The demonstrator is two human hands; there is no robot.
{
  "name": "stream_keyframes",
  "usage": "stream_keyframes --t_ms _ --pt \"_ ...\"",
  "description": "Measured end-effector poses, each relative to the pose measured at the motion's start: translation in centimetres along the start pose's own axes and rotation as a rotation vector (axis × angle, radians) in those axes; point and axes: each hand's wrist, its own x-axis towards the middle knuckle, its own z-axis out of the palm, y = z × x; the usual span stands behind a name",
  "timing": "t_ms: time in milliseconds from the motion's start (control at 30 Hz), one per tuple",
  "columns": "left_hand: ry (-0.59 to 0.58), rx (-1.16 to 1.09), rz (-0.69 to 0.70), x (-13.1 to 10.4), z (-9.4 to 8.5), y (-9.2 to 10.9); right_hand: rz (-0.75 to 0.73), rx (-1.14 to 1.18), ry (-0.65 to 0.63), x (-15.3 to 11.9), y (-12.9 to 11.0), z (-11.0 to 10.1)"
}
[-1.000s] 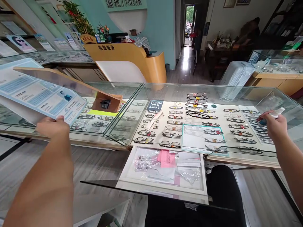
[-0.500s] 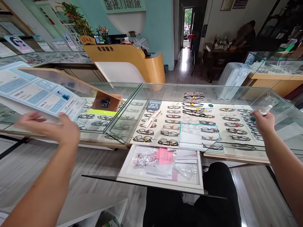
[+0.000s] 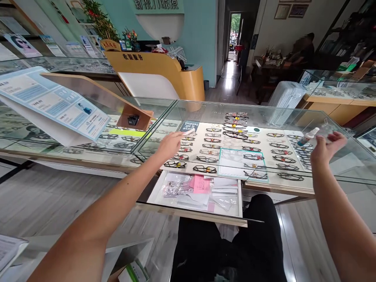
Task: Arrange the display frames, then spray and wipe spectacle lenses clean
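My left hand [image 3: 170, 147] reaches over the glass counter, its fingers closed around a slim white packet [image 3: 190, 132]; most of the packet is hidden by the hand. My right hand [image 3: 327, 147] is raised above the right part of the counter, fingers loosely bent and apart, with nothing in it. Just left of it, a small bottle with a white cap [image 3: 308, 137] stands tilted in view on the glass. Under the glass lie rows of spectacle frames [image 3: 206, 159] and a teal-edged white sheet [image 3: 230, 162].
Below the counter a drawer [image 3: 241, 201] is pulled out, holding papers, a pink slip [image 3: 201, 184] and plastic bags. A blue-and-white folded leaflet stand [image 3: 55, 105] and a brown stand [image 3: 141, 117] are on the left glass. A person [image 3: 304, 49] sits in the background.
My left hand has moved right, from beside the leaflet stand to the white packet. My right hand has let go of the bottle, which now stands on the glass.
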Motion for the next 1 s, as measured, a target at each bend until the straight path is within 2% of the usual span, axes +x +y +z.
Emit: stream_keyframes --t_ms 67,100,133,167,233,267,300,333,400,500,600,700,767,867,1000 --pt "0.067 0.055 -0.177 -0.6 -0.8 -2.7 -0.191 0.124 0.044 -1.6 -3.5 -2.0" --pt "0.094 0.072 -0.274 -1.0 -1.2 -4.2 -0.235 0.193 -0.034 -2.7 -5.9 -3.1" --pt "0.108 0.081 -0.365 -1.5 -1.7 -5.6 -0.237 0.268 -0.248 -3.9 -8.5 -4.1" --pt "0.115 0.081 -0.444 -1.8 -2.1 -6.8 -0.184 0.371 -0.548 -5.3 -11.3 -5.1" --pt "0.122 0.077 -0.535 -2.4 -2.5 -8.7 -0.046 0.485 -1.301 -8.5 -16.5 -6.3" --pt "0.126 0.072 -0.562 -2.5 -2.5 -9.3 -0.006 0.467 -1.668 -10.4 -18.6 -6.5" --pt "0.13 0.066 -0.582 -2.5 -2.4 -9.7 -0.018 0.436 -1.939 -12.5 -20.2 -6.3" --pt "0.135 0.059 -0.599 -2.5 -2.2 -9.9 -0.051 0.386 -2.07 -14.8 -21.3 -5.8" --pt "0.148 0.046 -0.621 -2.5 -1.9 -10.1 -0.178 0.232 -2.094 -19.9 -22.0 -3.6" --pt "0.167 0.028 -0.631 -2.5 -1.5 -10.3 -0.372 -0.056 -1.984 -26.9 -20.7 1.6" --pt "0.188 0.001 -0.639 -2.6 -1.6 -10.5 -0.521 -0.284 -1.832 -31.2 -19.2 7.3" --pt "0.209 -0.006 -0.654 -2.7 -1.7 -10.6 -0.575 -0.368 -1.8 -32.8 -18.5 11.7" --pt "0.215 -0.001 -0.661 -2.6 -1.8 -10.6 -0.592 -0.378 -1.814 -33.2 -18.2 13.6" --pt "0.21 -0.005 -0.678 -2.6 -1.9 -10.5 -0.627 -0.367 -1.849 -33.5 -18.2 15.0" --pt "0.199 -0.019 -0.693 -2.7 -2.2 -10.2 -0.661 -0.386 -1.878 -34.0 -18.8 15.7"
